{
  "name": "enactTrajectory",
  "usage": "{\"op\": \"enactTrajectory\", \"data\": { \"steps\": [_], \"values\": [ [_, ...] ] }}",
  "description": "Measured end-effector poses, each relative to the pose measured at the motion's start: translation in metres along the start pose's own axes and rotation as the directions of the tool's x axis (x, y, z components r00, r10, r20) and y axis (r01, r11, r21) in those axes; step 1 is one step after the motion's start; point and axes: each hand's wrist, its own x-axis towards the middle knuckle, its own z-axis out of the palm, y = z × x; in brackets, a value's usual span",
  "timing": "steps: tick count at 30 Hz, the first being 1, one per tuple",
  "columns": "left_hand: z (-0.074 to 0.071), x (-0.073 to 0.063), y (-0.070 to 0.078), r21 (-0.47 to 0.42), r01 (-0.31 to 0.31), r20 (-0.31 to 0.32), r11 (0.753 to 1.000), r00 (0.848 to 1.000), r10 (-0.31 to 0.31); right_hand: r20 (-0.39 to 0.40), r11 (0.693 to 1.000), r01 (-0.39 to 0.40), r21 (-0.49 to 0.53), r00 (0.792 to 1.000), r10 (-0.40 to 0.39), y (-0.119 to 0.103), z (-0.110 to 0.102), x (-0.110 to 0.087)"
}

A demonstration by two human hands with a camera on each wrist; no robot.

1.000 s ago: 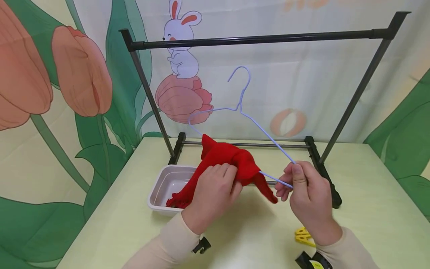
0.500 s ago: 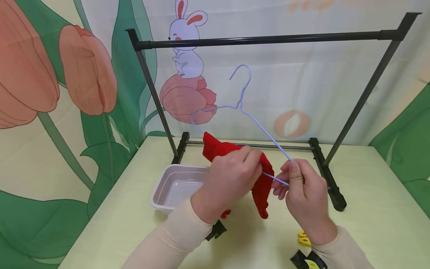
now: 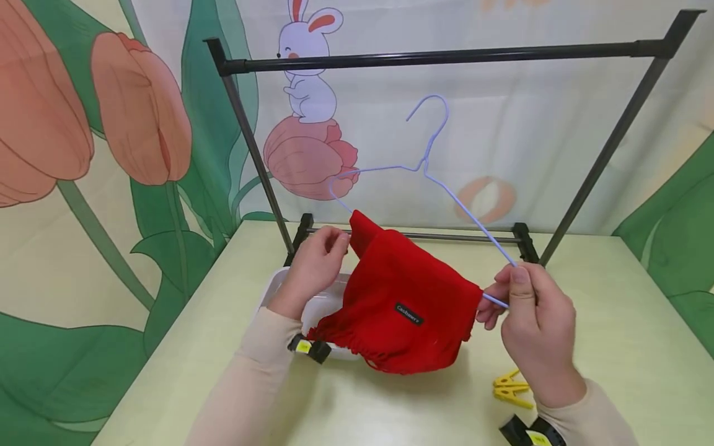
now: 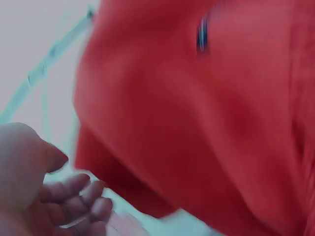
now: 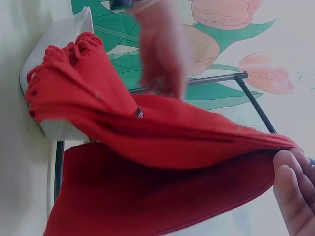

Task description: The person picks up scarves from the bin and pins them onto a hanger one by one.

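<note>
A red fringed scarf point(image 3: 413, 279) with a small dark label hangs over the lower bar of a pale blue wire hanger point(image 3: 471, 215). Its two layers drop on either side of the bar in the right wrist view. My right hand point(image 3: 538, 328) grips the hanger's right corner, thumb on top. Beside the scarf's upper left corner is my left hand point(image 3: 318, 263), holding nothing. In the left wrist view its fingers point(image 4: 74, 196) are loosely bent, next to the red cloth point(image 4: 172, 108), which is blurred there.
Behind the hanger stands a black rack with a top rail point(image 3: 390, 60). A white plastic basin point(image 3: 273, 288) sits on the table at left, partly hidden by the scarf. A yellow clothespin point(image 3: 512, 389) lies near my right wrist.
The scarf's fringed part has come out of the basin and been spread down in front of the bar. My left hand has let go and moved left; the hanger has shifted slightly right.
</note>
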Motion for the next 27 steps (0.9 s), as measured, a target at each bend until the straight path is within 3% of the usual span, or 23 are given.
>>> {"op": "enactTrajectory", "data": {
  "steps": [1, 3, 5, 7, 10, 14, 16, 20, 25, 27],
  "values": [
    [0.0, 0.007, -0.008, -0.033, 0.066, 0.041, 0.997, 0.997, -0.065, -0.001, 1.0, 0.003, 0.008, 1.0, -0.003, 0.001, -0.001, 0.0],
    [0.002, 0.017, -0.021, -0.102, 0.138, 0.141, 0.985, 0.982, -0.123, 0.0, 1.0, 0.01, 0.023, 1.0, -0.011, 0.002, -0.003, -0.001],
    [0.007, 0.022, -0.03, -0.194, 0.162, 0.212, 0.967, 0.97, -0.12, 0.002, 0.999, 0.018, 0.03, 1.0, -0.018, 0.002, -0.004, -0.002],
    [0.011, 0.024, -0.033, -0.275, 0.145, 0.23, 0.95, 0.97, -0.082, 0.006, 0.999, 0.031, 0.03, 0.999, -0.032, 0.003, -0.005, -0.002],
    [0.013, 0.026, -0.032, -0.36, 0.086, 0.181, 0.929, 0.983, -0.02, 0.012, 0.999, 0.046, 0.026, 0.999, -0.046, 0.003, -0.008, -0.001],
    [0.005, 0.028, -0.017, -0.381, -0.023, 0.08, 0.924, 0.995, 0.058, 0.026, 0.998, 0.063, 0.018, 0.998, -0.064, 0.006, -0.013, 0.0],
    [-0.001, 0.031, -0.006, -0.386, -0.055, 0.048, 0.921, 0.996, 0.079, 0.036, 0.998, 0.061, 0.015, 0.997, -0.062, 0.007, -0.016, -0.001],
    [-0.011, 0.039, 0.016, -0.424, -0.054, 0.022, 0.904, 0.997, 0.07, 0.065, 0.998, 0.067, 0.004, 0.996, -0.067, 0.01, -0.019, -0.005],
    [-0.024, 0.043, 0.038, -0.36, -0.144, -0.093, 0.922, 0.989, 0.118, 0.108, 0.995, 0.103, -0.01, 0.989, -0.102, 0.012, -0.019, -0.009],
    [-0.03, 0.044, 0.045, -0.367, -0.161, -0.129, 0.916, 0.984, 0.122, 0.119, 0.993, 0.114, -0.001, 0.986, -0.113, 0.013, -0.019, -0.01]
  ]
}}
